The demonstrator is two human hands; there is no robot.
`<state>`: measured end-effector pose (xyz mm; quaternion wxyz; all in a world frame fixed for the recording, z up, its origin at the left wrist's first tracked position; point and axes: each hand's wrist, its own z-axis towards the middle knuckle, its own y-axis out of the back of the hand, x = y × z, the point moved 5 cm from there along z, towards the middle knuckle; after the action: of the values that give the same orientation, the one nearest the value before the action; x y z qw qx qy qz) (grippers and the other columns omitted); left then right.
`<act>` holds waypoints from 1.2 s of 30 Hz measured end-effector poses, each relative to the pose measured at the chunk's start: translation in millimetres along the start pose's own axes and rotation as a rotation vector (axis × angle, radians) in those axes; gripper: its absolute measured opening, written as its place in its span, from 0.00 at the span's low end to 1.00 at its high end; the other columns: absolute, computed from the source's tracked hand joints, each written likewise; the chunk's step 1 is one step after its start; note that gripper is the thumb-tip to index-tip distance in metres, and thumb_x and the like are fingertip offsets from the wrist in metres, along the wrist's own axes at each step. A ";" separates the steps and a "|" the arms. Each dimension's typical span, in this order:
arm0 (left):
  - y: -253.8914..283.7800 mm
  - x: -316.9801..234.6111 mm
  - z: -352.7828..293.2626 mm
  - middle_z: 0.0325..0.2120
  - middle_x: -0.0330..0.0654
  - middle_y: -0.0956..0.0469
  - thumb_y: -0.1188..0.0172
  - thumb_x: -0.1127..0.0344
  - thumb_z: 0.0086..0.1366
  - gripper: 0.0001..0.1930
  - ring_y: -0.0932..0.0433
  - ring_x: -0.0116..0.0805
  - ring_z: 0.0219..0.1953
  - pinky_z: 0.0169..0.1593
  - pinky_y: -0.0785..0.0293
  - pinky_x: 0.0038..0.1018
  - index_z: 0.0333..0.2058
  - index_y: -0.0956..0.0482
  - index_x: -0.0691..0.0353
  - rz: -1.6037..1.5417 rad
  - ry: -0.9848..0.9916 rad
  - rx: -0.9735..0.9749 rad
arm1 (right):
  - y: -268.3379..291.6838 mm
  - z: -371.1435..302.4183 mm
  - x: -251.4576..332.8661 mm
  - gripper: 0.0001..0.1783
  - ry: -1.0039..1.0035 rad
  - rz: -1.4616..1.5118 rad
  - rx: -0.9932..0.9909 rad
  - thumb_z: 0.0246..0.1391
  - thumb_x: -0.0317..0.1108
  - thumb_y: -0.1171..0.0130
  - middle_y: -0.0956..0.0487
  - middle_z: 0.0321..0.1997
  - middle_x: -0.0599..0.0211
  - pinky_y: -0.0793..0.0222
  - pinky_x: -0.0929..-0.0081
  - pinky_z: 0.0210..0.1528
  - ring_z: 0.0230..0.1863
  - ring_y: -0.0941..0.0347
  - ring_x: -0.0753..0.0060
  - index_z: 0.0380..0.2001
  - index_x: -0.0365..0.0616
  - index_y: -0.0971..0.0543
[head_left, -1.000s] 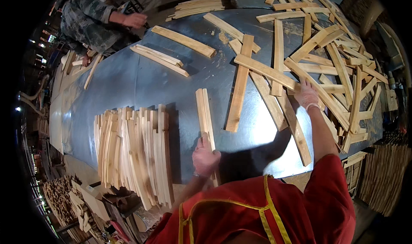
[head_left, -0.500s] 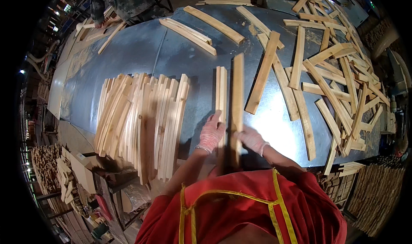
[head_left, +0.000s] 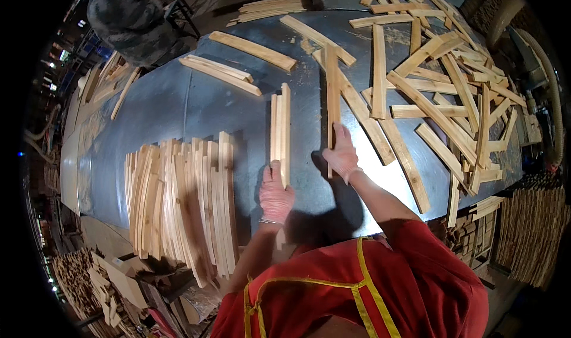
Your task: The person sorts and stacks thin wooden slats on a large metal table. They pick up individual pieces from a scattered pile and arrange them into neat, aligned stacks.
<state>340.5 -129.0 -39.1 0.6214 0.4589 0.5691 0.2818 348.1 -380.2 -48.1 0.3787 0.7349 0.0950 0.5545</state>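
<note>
Head view: slat-strewn grey metal table (head_left: 178, 106), dim workshop.

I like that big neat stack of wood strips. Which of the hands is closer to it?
The left. The left hand holds a small bundle of strips just right of the stack; the right hand rests farther right on a single long strip.

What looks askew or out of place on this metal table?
The wooden slats at the right lie criss-crossed in a loose heap, unlike the neat row of slats at the left. Nothing looks broken or spilled.
</note>
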 end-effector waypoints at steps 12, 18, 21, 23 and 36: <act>-8.4 1.4 20.7 0.63 0.54 0.33 0.33 0.66 0.58 0.41 0.24 0.60 0.57 0.59 0.23 0.49 0.70 0.39 0.55 0.141 0.063 0.043 | 119.9 130.3 -66.4 0.36 -0.193 -0.348 -0.260 0.54 0.43 0.33 0.22 0.58 0.44 0.30 0.52 0.65 0.60 0.24 0.44 0.62 0.35 0.27; -2.8 6.5 9.1 0.67 0.62 0.35 0.36 0.70 0.62 0.37 0.28 0.63 0.64 0.65 0.26 0.45 0.71 0.33 0.49 0.074 0.111 0.073 | 75.6 27.3 -47.4 0.45 -0.228 0.723 0.033 0.55 0.31 0.38 0.21 0.57 0.53 0.26 0.76 0.52 0.51 0.24 0.71 0.76 0.33 0.40; -2.1 18.7 8.1 0.69 0.56 0.36 0.35 0.64 0.64 0.33 0.24 0.61 0.60 0.61 0.24 0.45 0.68 0.30 0.41 -0.078 0.063 0.063 | 20.6 -81.9 -22.6 0.50 -0.283 0.923 0.198 0.58 0.28 0.36 0.27 0.67 0.50 0.27 0.70 0.62 0.60 0.25 0.62 0.79 0.32 0.49; -14.7 35.8 -0.4 0.70 0.57 0.37 0.36 0.61 0.66 0.30 0.24 0.61 0.60 0.62 0.24 0.44 0.67 0.29 0.42 -0.151 0.050 0.029 | -6.4 -131.8 11.9 0.48 -0.063 0.552 0.435 0.58 0.35 0.34 0.26 0.67 0.47 0.27 0.65 0.63 0.60 0.25 0.57 0.76 0.33 0.43; -7.6 2.5 -39.0 0.75 0.58 0.44 0.30 0.37 0.57 0.53 0.32 0.61 0.69 0.66 0.29 0.47 0.75 0.42 0.52 0.047 0.111 0.205 | -6.3 -62.0 26.2 0.39 -0.158 -0.018 0.503 0.59 0.38 0.38 0.18 0.57 0.42 0.27 0.60 0.61 0.59 0.20 0.46 0.72 0.37 0.35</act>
<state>302.0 -120.2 -44.3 0.5321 0.5168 0.6175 0.2615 304.4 -333.2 -26.7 0.1951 0.8460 0.2067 0.4510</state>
